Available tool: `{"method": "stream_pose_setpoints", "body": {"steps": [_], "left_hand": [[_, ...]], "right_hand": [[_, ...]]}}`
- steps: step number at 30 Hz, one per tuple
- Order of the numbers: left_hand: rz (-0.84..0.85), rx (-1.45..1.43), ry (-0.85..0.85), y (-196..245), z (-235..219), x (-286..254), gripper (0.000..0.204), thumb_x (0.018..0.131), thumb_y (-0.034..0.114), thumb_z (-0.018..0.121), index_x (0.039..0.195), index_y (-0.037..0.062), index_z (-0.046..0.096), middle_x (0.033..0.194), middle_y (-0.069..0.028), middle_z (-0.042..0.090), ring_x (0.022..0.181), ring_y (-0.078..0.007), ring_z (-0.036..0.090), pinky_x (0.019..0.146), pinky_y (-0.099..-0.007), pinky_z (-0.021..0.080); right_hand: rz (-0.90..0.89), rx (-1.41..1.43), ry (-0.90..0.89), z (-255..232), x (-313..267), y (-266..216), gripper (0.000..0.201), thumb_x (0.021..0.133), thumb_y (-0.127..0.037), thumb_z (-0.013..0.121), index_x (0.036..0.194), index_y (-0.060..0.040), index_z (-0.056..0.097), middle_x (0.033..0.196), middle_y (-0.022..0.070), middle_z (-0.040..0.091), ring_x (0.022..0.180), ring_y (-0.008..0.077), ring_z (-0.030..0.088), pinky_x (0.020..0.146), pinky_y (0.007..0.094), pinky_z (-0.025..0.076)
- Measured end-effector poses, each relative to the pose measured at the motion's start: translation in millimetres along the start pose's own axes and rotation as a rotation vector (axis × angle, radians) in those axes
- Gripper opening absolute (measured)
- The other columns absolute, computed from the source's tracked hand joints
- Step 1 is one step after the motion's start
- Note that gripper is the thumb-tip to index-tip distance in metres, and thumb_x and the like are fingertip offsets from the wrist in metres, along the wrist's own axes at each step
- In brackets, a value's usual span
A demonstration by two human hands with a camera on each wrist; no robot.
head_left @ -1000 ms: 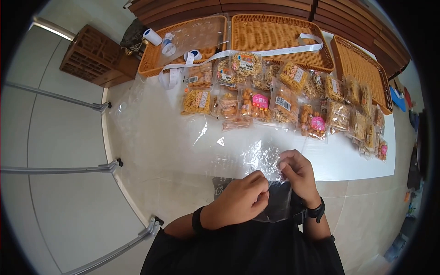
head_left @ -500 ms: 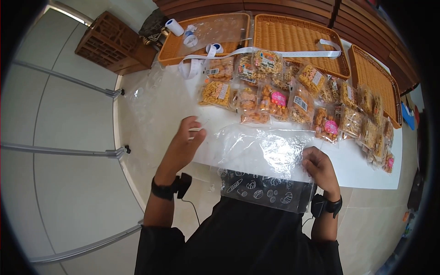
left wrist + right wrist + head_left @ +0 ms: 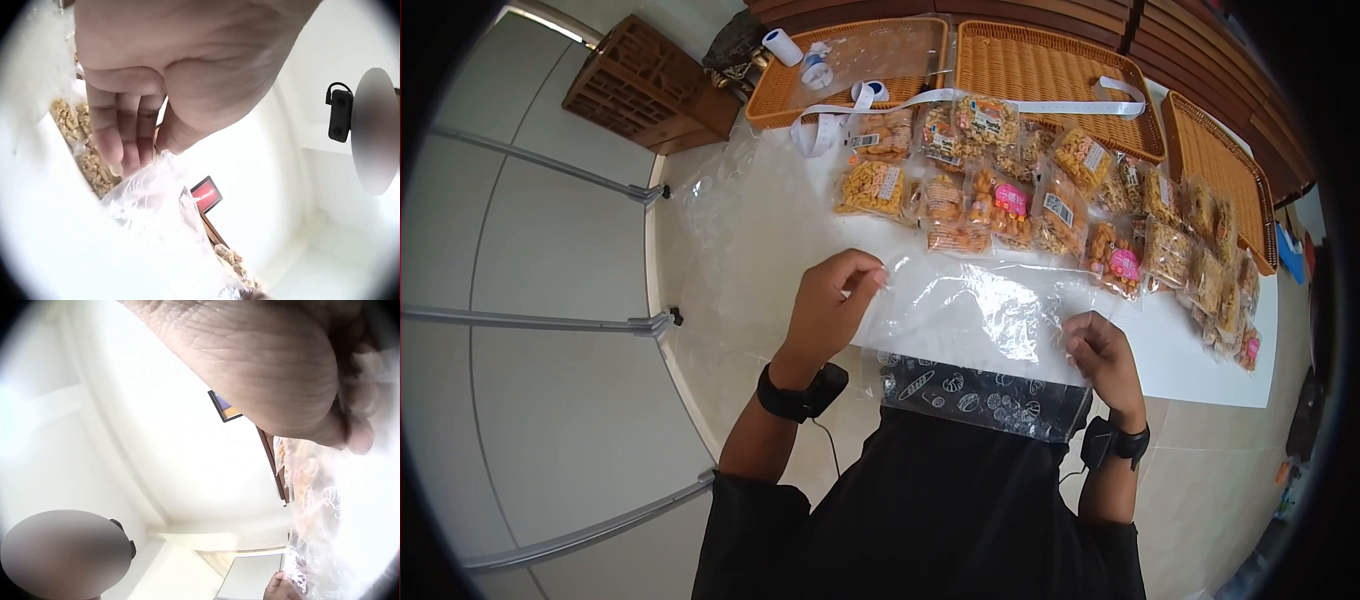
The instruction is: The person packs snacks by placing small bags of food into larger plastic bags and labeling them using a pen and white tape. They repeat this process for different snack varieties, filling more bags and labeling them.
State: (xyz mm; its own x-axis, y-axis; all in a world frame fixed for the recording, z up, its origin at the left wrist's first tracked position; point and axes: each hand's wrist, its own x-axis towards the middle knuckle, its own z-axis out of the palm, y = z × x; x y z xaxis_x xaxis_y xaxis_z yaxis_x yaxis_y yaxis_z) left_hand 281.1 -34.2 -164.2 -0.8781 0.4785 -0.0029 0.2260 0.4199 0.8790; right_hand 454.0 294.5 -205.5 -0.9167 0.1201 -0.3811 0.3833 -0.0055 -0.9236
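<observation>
A clear plastic bag (image 3: 975, 310) is spread flat between my hands, its lower part printed with white bread drawings that show against the black shirt. My left hand (image 3: 828, 305) pinches the bag's upper left corner between thumb and fingertips. At the right edge my right hand (image 3: 1106, 365) grips the film with thumb and curled fingers. In the left wrist view the thin film (image 3: 153, 197) hangs from the fingertips. The right wrist view shows the white drawings on the bag (image 3: 328, 500). Just beyond the bag lie packets of snacks (image 3: 870, 188), several with labels.
Wicker trays (image 3: 1050, 75) line the back of the white table (image 3: 1200, 370). A strip of white labels (image 3: 940, 98) runs across them, and a white roll (image 3: 781, 46) lies on the left tray. More clear film (image 3: 740, 220) is at left, near grey panels (image 3: 550, 260).
From beside the right hand, my left hand swung out left, off the bag, then came back to its upper left corner. The bag went from bunched to spread. The right hand keeps its grip.
</observation>
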Motion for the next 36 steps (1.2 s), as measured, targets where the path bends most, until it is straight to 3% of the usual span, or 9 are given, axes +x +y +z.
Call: {"method": "stream_pose_setpoints", "body": {"steps": [4, 8, 12, 15, 16, 21, 26, 32, 36], "left_hand": [[0.162, 0.148, 0.101, 27.1, -23.8, 4.6, 0.009, 0.095, 0.006, 0.061, 0.09, -0.0017, 0.062, 0.087, -0.0071, 0.066, 0.078, -0.0131, 0.062, 0.074, -0.0267, 0.051], [0.045, 0.263, -0.189, 47.0, -56.6, 8.3, 0.012, 0.098, 0.009, 0.059, 0.089, -0.0004, 0.06, 0.086, -0.0054, 0.064, 0.078, -0.0123, 0.062, 0.074, -0.0265, 0.051], [-0.12, -0.191, -0.373, 52.6, -72.4, 23.2, 0.019, 0.104, 0.016, 0.053, 0.092, 0.0028, 0.057, 0.081, -0.0022, 0.061, 0.075, -0.0109, 0.061, 0.071, -0.026, 0.051], [-0.054, -0.175, -0.25, 40.1, -67.8, 32.1, 0.019, 0.104, 0.016, 0.053, 0.092, 0.0014, 0.056, 0.081, -0.0049, 0.064, 0.074, -0.0103, 0.063, 0.069, -0.0256, 0.053], [-0.044, -0.176, -0.179, 41.7, -65.8, 32.2, 0.019, 0.104, 0.016, 0.053, 0.093, 0.0013, 0.056, 0.082, -0.0052, 0.063, 0.074, -0.0114, 0.063, 0.068, -0.0261, 0.053], [0.206, -0.279, 0.099, 43.4, -58.1, 27.8, 0.019, 0.106, 0.018, 0.051, 0.099, 0.0004, 0.055, 0.088, -0.0095, 0.062, 0.073, -0.0159, 0.063, 0.064, -0.0294, 0.054], [0.467, -0.344, 0.207, 53.9, -52.7, 34.7, 0.02, 0.106, 0.02, 0.049, 0.105, 0.0002, 0.052, 0.1, -0.0145, 0.063, 0.078, -0.0193, 0.066, 0.069, -0.0328, 0.058], [0.559, -0.426, 0.329, 74.5, -13.1, 45.6, 0.02, 0.105, 0.018, 0.051, 0.106, -0.0015, 0.05, 0.107, -0.0167, 0.062, 0.085, -0.0211, 0.067, 0.075, -0.0347, 0.061], [0.448, -0.465, 0.328, 64.5, 5.7, 42.3, 0.018, 0.104, 0.015, 0.052, 0.101, -0.0027, 0.053, 0.103, -0.0162, 0.064, 0.084, -0.0208, 0.067, 0.075, -0.0342, 0.061]], "right_hand": [[-0.05, -0.019, 0.002, -8.8, -3.7, 3.1, 0.009, 0.099, -0.005, 0.058, 0.106, -0.0009, 0.061, 0.078, -0.0032, 0.055, 0.07, 0.0046, 0.047, 0.062, 0.0201, 0.037], [-0.122, 0.017, -0.049, -17.5, -10.7, -6.9, 0.009, 0.099, -0.005, 0.058, 0.106, -0.0014, 0.062, 0.078, -0.0055, 0.055, 0.069, 0.0027, 0.046, 0.062, 0.0196, 0.036], [-0.133, 0.046, 0.08, -35.7, -6.3, 2.4, 0.02, 0.099, -0.012, 0.06, 0.116, -0.0006, 0.06, 0.085, -0.002, 0.06, 0.075, 0.0062, 0.052, 0.067, 0.0211, 0.041], [-0.303, 0.378, 0.246, -26.2, 1.1, 9.5, 0.03, 0.101, -0.02, 0.058, 0.123, 0.0, 0.057, 0.098, 0.0006, 0.063, 0.086, 0.0084, 0.057, 0.076, 0.0249, 0.048], [-0.335, 0.461, 0.221, -25.2, 3.0, 12.8, 0.05, 0.101, -0.037, 0.057, 0.132, 0.0021, 0.05, 0.112, 0.0057, 0.063, 0.098, 0.0141, 0.062, 0.086, 0.0311, 0.053], [-0.287, 0.896, -0.168, -10.4, -6.7, 32.5, 0.075, 0.098, -0.053, 0.055, 0.142, 0.0053, 0.038, 0.12, 0.0233, 0.061, 0.106, 0.029, 0.065, 0.09, 0.0375, 0.056], [-0.189, 0.589, -0.368, 14.8, -4.8, -7.3, 0.09, 0.087, -0.05, 0.073, 0.147, 0.0052, 0.034, 0.132, 0.0244, 0.058, 0.116, 0.0297, 0.062, 0.096, 0.0399, 0.054], [-0.277, 0.541, -0.463, 68.4, 22.5, -51.1, 0.073, 0.098, -0.048, 0.059, 0.144, 0.0042, 0.038, 0.128, 0.0247, 0.06, 0.113, 0.0285, 0.064, 0.092, 0.0374, 0.056], [-0.221, 0.599, -0.165, 74.2, 29.0, -66.2, 0.047, 0.108, -0.041, 0.041, 0.118, 0.0022, 0.056, 0.106, 0.0233, 0.07, 0.09, 0.026, 0.072, 0.074, 0.0319, 0.059]]}}
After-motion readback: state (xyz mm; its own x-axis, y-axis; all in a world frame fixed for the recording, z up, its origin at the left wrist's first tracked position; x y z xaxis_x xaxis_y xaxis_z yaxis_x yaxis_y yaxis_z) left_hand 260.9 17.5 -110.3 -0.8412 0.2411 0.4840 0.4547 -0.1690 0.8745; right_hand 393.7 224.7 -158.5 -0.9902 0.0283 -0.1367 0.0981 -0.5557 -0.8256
